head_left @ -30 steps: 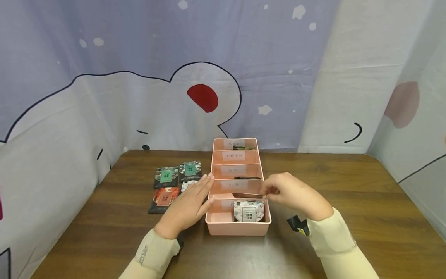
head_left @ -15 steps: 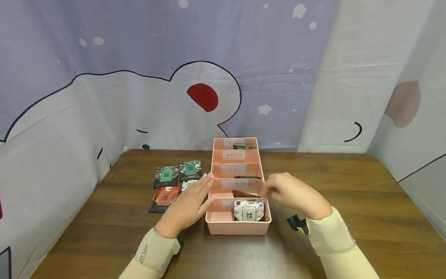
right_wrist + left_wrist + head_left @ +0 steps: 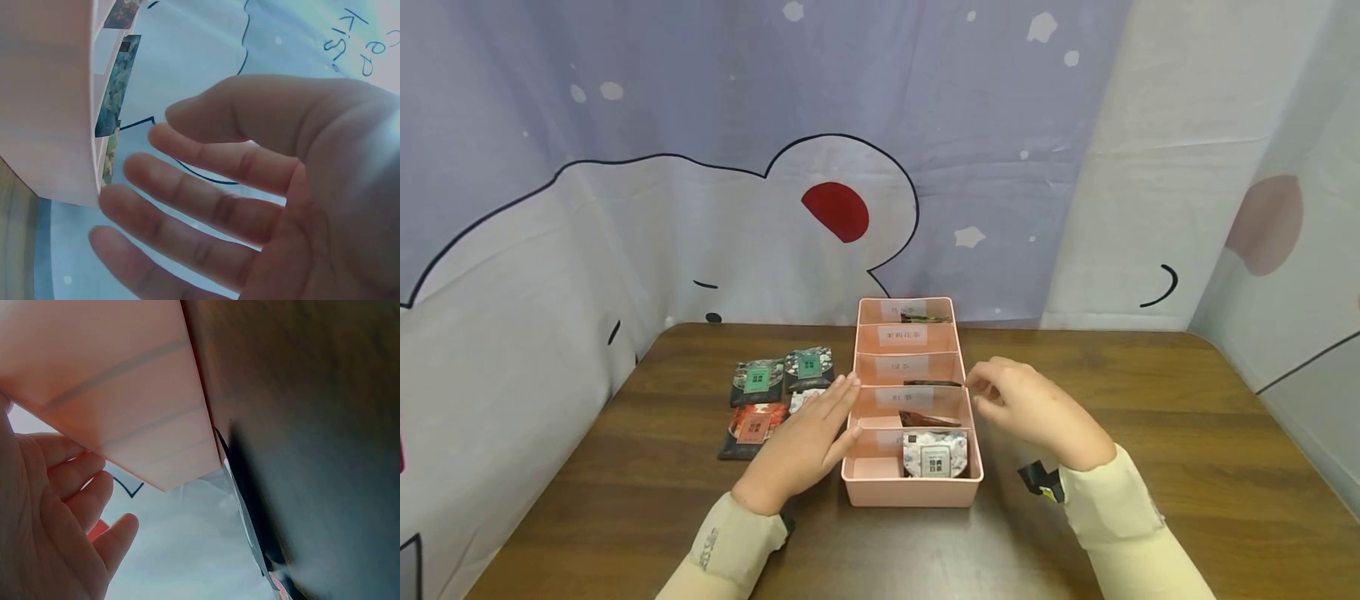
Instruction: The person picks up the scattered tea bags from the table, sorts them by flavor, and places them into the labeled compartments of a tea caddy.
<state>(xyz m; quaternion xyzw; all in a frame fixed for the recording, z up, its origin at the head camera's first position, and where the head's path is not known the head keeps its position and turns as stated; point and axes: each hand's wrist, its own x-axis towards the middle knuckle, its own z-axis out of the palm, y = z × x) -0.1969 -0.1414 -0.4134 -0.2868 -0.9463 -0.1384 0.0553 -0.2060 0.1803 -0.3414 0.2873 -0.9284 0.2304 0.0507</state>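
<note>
A pink divided box (image 3: 913,493) with labelled compartments stands in the middle of the table. My left hand (image 3: 801,450) lies along its left side, fingers straight at the rim; the left wrist view shows them beside the box wall (image 3: 125,381). My right hand (image 3: 1037,412) is at the right rim with loosely bent fingers and nothing between them, as the right wrist view also shows. A white tea sachet (image 3: 935,457) leans in the front compartment. Behind it, a red tea sachet (image 3: 928,420) lies tilted in the second compartment. A dark sachet (image 3: 932,383) shows only its top edge.
Left of the box lie several tea sachets: two with green labels (image 3: 757,381), a red one (image 3: 752,427) and a white one (image 3: 801,400) partly behind my left hand. A greenish sachet (image 3: 925,317) sits in the rearmost compartment. A patterned curtain (image 3: 1000,167) hangs behind the table.
The red sachet has dropped and tilted within its compartment. My right hand has let go of it, its fingers spreading and drawing slightly up and right. The left hand has stayed put.
</note>
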